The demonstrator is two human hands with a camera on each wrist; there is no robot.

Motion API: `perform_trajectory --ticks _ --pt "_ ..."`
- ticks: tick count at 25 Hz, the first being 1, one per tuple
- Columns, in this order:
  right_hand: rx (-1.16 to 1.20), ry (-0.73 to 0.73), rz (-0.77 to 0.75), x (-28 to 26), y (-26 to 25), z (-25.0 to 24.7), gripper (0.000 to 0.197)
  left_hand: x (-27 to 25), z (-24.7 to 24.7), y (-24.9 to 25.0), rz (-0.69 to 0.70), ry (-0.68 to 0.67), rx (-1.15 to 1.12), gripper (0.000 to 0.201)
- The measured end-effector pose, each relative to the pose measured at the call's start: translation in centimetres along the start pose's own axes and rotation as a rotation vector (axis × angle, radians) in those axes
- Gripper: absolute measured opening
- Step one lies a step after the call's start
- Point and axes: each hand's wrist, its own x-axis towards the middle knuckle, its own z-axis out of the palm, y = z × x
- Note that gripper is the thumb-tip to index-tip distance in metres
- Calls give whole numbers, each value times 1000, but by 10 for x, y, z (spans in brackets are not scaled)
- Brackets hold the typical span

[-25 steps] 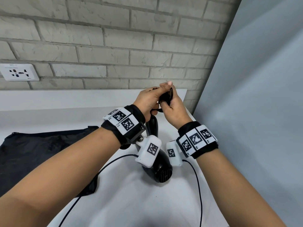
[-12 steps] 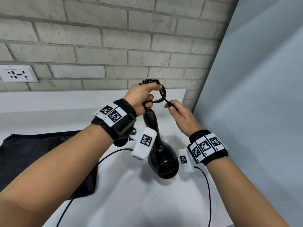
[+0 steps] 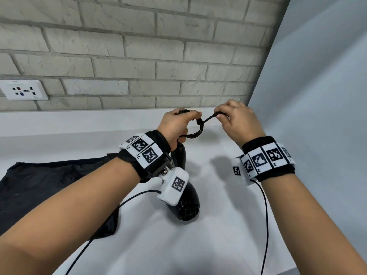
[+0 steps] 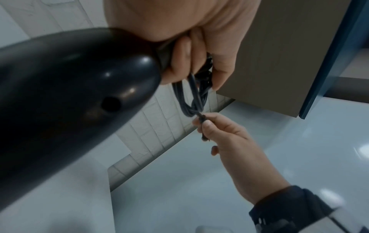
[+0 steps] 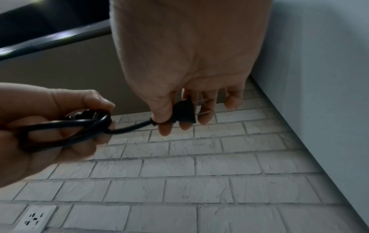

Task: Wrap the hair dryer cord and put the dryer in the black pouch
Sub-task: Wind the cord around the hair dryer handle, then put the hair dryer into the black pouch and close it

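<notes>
My left hand (image 3: pixel 178 124) grips the bundled loops of the black cord (image 3: pixel 196 132) together with the top of the hair dryer's handle. The black hair dryer (image 3: pixel 186 203) hangs below that hand over the white counter, its grille end lowest. To the right, my right hand (image 3: pixel 234 120) pinches the black plug (image 5: pixel 182 112) at the cord's end and holds the short length to the loops taut. From the left wrist, the loops (image 4: pixel 191 100) hang from my left fingers (image 4: pixel 180 63). The black pouch (image 3: pixel 49 185) lies flat on the counter at left.
A grey brick wall (image 3: pixel 139 56) with a white socket (image 3: pixel 23 90) stands behind the white counter (image 3: pixel 178 245). A pale blue panel (image 3: pixel 317 96) closes the right side. Thin black cables (image 3: pixel 266 215) from the wrist cameras trail over the counter.
My right hand has moved right and away from the left, drawing the plug end out of the loops until it is taut. The dryer has stayed hanging under my left hand.
</notes>
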Motion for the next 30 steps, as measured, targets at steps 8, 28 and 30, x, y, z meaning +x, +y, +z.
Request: perform_trajectory --ticks 8,28,30 --pt "-15 11 -5 10 -2 -10 21 0 3 6 -125 -228 130 9" --pt "652 -599 511 -76 -16 87 84 44 -24 25 -30 181 -496 19" --pt "759 -538 555 -80 -16 94 76 44 -23 26 -9 172 -523 19"
